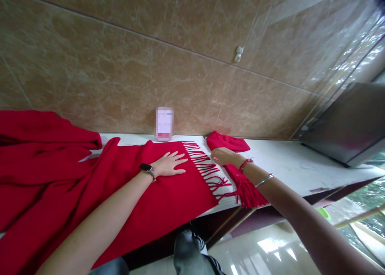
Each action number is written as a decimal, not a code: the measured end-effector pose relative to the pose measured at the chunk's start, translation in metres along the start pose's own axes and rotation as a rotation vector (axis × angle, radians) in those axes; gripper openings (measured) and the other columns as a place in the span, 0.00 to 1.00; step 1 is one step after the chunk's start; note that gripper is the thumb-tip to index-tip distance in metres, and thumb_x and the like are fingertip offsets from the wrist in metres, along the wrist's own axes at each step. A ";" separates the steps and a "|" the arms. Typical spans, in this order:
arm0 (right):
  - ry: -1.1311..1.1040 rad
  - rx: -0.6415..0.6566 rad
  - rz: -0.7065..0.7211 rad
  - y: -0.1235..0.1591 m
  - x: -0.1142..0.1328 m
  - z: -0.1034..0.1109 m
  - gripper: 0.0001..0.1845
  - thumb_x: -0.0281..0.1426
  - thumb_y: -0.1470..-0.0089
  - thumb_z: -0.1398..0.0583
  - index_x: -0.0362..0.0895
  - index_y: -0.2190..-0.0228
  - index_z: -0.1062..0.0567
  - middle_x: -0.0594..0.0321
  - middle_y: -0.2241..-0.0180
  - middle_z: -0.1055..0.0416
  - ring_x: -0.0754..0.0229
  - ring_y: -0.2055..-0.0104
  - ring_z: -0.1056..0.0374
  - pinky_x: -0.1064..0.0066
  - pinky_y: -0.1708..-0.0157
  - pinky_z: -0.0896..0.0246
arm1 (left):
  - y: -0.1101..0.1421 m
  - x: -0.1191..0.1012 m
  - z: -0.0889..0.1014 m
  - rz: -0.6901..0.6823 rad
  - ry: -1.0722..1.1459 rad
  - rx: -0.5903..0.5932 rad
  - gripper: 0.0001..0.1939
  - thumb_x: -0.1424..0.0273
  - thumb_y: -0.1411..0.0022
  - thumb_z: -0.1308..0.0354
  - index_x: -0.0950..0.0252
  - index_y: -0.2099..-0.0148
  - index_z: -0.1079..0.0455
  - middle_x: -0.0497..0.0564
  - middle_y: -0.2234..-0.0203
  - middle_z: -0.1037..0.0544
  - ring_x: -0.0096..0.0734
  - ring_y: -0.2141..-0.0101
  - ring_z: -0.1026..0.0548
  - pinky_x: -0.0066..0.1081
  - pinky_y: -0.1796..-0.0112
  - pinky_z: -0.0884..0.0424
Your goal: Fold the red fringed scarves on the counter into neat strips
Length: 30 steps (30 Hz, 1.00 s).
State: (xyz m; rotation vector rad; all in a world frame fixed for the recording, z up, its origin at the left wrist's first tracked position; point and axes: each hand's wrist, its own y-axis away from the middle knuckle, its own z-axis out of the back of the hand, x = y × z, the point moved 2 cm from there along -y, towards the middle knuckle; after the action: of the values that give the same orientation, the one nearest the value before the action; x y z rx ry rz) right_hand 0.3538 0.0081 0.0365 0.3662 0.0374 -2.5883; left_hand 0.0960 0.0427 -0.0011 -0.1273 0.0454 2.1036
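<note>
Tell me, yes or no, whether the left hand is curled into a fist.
No, the left hand lies flat on the red fringed cloth with its fingers spread.

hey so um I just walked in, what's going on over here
A person is handling a red fringed cloth on a white counter. The left hand lies flat on it, fingers spread, near the fringe. The right hand is curled beside the fringe, at another red piece; whether it grips anything is hidden. A blurred, phone-like screen stands against the wall.
</note>
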 end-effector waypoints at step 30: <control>-0.225 -0.019 0.226 0.092 0.042 0.023 0.09 0.20 0.55 0.48 0.41 0.77 0.30 0.60 0.75 0.31 0.63 0.71 0.37 0.72 0.69 0.40 | 0.002 -0.006 0.008 0.023 0.003 0.022 0.31 0.50 0.39 0.59 0.56 0.37 0.52 0.49 0.38 0.51 0.42 0.39 0.57 0.47 0.44 0.60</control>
State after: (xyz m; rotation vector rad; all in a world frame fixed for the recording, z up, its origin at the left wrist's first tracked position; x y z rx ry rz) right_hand 0.3593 -0.0947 0.0512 0.0650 -0.0562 -2.3868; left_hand 0.0970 0.0369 0.0073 -0.1175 0.0719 2.1250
